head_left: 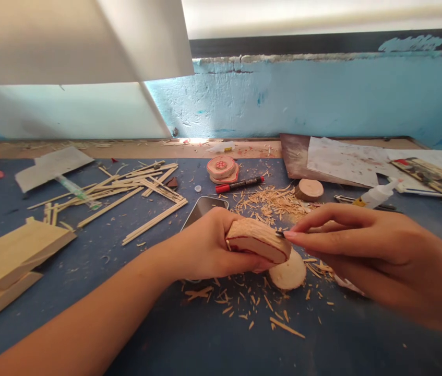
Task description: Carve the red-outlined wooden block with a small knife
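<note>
My left hand (pixel 205 248) is wrapped around a thick piece of pale wood (pixel 260 242) with a carved, rough side and a red line drawn along its flat face. From the right, my right hand (pixel 381 243) pinches a small dark blade-like tool (pixel 279 234), its tip against the wood's upper edge. Most of that tool is hidden by my fingers. Under the held wood lies a round pale wooden disc (pixel 290 272), partly covered. A phone (pixel 204 207) sits partly behind my left hand. Wood shavings (pixel 275 202) are scattered around both hands.
Stacked wood slices (pixel 221 167) with red drawing stand behind a red-capped marker (pixel 239 184). A wooden disc (pixel 309 189) and a white glue bottle (pixel 377 196) lie to the right. Thin wooden sticks (pixel 127 188) and wooden blocks (pixel 13 250) occupy the left. A blue wall (pixel 302 99) borders the back.
</note>
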A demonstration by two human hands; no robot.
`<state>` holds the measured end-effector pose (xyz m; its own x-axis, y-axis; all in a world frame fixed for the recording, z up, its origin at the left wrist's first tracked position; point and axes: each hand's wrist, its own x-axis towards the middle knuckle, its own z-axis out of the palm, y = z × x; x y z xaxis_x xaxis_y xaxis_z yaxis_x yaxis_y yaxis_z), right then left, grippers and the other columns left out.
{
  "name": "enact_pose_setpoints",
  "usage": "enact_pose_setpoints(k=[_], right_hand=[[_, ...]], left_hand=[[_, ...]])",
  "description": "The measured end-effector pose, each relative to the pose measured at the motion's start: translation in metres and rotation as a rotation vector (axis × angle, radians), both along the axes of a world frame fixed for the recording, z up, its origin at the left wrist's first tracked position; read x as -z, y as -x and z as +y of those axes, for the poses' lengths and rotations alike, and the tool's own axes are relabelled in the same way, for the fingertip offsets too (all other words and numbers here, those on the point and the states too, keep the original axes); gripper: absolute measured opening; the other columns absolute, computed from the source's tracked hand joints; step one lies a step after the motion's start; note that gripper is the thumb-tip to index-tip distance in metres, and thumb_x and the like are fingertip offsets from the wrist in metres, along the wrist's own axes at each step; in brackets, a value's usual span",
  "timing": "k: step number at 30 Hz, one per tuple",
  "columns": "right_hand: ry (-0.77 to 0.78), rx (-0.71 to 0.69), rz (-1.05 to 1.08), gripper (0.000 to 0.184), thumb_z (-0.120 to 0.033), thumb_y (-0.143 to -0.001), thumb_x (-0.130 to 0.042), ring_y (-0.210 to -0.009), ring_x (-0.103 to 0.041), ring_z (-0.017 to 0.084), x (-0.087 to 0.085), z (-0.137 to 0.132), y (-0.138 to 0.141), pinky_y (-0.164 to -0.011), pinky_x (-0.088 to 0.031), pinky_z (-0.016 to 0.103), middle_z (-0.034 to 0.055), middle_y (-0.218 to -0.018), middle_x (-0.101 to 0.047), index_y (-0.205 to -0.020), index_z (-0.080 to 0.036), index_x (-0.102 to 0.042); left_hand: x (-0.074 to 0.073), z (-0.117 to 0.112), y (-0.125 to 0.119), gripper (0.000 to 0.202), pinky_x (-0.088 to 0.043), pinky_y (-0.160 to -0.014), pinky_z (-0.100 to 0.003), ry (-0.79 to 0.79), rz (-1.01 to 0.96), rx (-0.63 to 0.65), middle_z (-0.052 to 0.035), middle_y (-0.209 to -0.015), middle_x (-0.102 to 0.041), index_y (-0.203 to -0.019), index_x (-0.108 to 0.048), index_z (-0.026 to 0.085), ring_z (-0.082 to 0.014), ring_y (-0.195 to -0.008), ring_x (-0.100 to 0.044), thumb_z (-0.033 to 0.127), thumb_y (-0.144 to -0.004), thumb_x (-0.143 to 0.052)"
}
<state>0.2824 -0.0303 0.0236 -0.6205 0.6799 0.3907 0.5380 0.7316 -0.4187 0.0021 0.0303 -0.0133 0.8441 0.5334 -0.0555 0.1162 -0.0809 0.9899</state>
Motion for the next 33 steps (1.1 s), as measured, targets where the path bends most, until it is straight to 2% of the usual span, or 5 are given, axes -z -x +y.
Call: enact_pose_setpoints(k=[10, 18, 23, 28, 33], right_hand=[[-0.033, -0.063, 0.070, 0.038, -0.010, -0.100, -0.063, -0.101, -0.080, 0.017, 0.014, 0.005, 0.001, -0.075, -0.067, 0.023, 0.0100, -0.125, -0.078, -0.130, -0.026, -0.080], [-0.105, -0.054, 0.079, 0.037, -0.005, -0.099, -0.063, -0.105, -0.079, 0.013, 0.015, 0.003, 0.007, -0.084, -0.065, 0.018, 0.0097, -0.122, -0.078, -0.128, -0.022, -0.080], [-0.140, -0.055, 0.082, 0.038, -0.004, -0.100, -0.061, -0.108, -0.080, 0.016, 0.017, 0.002, 0.010, -0.089, -0.067, 0.022, 0.0114, -0.123, -0.079, -0.129, -0.020, -0.079], [-0.141, -0.033, 0.092, 0.042, -0.005, -0.102, -0.057, -0.086, -0.080, 0.011, 0.011, -0.004, 0.021, -0.067, -0.064, 0.016, 0.0084, -0.119, -0.078, -0.133, -0.025, -0.078], [-0.134, 0.065, 0.113, 0.034, -0.013, -0.101, -0.064, -0.085, -0.082, 0.016, 0.000, -0.009, 0.013, -0.062, -0.066, 0.020, 0.0063, -0.114, -0.080, -0.124, -0.030, -0.082]], left_hand=[[0.002, -0.001, 0.000, 0.023, -0.060, -0.088, -0.023, -0.008, 0.013, -0.010, -0.0081, -0.112, -0.086, -0.116, -0.086, 0.014, -0.0189, -0.101, -0.079, 0.022, -0.094, -0.082], [-0.003, -0.003, 0.000, 0.016, -0.056, -0.078, -0.016, 0.025, -0.006, 0.011, -0.0036, -0.104, -0.085, -0.109, -0.085, 0.014, -0.0125, -0.092, -0.075, 0.018, -0.094, -0.080], [-0.005, -0.004, -0.001, 0.016, -0.056, -0.080, -0.019, 0.006, 0.016, -0.002, -0.0040, -0.102, -0.083, -0.109, -0.084, 0.014, -0.0140, -0.092, -0.074, 0.021, -0.096, -0.079], [-0.005, -0.005, -0.003, 0.019, -0.049, -0.061, -0.017, -0.149, 0.074, 0.016, -0.0001, -0.080, -0.077, -0.089, -0.080, 0.012, -0.0106, -0.071, -0.067, 0.030, -0.096, -0.079], [-0.005, -0.003, -0.002, 0.019, -0.059, -0.075, -0.018, -0.144, -0.023, 0.067, -0.0044, -0.111, -0.086, -0.114, -0.084, 0.016, -0.0173, -0.100, -0.080, 0.025, -0.098, -0.077]])
